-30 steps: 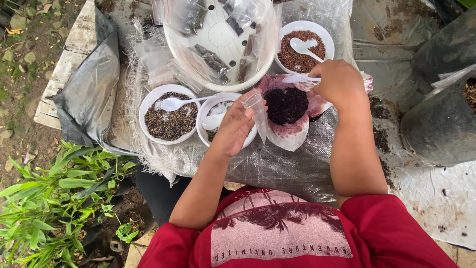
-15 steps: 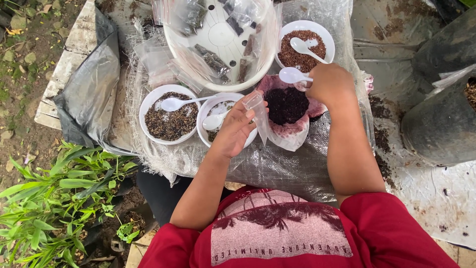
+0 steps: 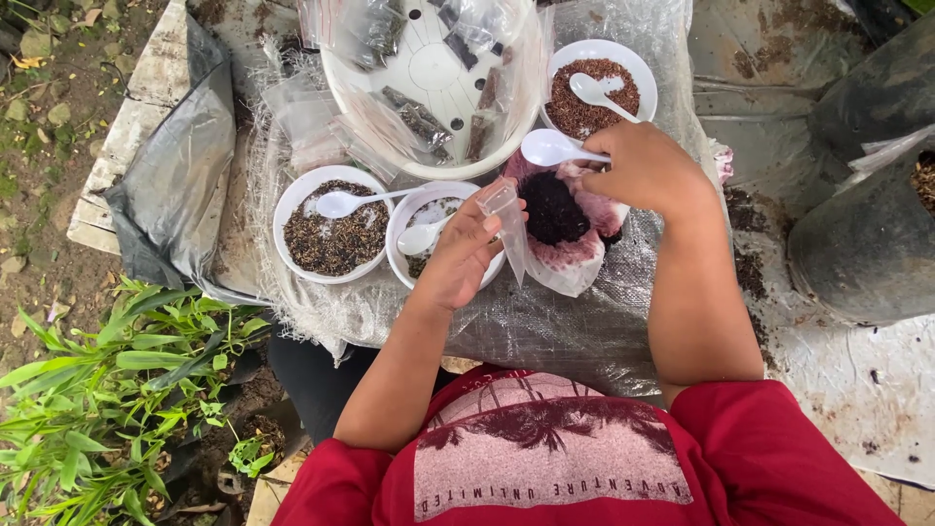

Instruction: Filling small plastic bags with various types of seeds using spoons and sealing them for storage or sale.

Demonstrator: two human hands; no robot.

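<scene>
My left hand (image 3: 466,251) holds a small clear plastic bag (image 3: 506,216) upright by its mouth, in front of a white bowl (image 3: 440,200) with a spoon in it. My right hand (image 3: 648,168) grips a white plastic spoon (image 3: 551,148) with its scoop pointing left, above a pink bag of dark seeds (image 3: 555,209). The spoon's scoop looks empty. The two hands are a short way apart, with the pink bag between them.
A white bowl of brown seeds (image 3: 331,226) with a spoon sits at the left; another bowl of reddish seeds (image 3: 596,90) with a spoon at the back. A large white basin (image 3: 429,78) holds several filled packets. Black grow bags (image 3: 867,224) stand right; green plants (image 3: 107,390) lower left.
My right hand has lifted the spoon from the pink bag and swung it up and to the left. My left hand with the small bag has hardly moved.
</scene>
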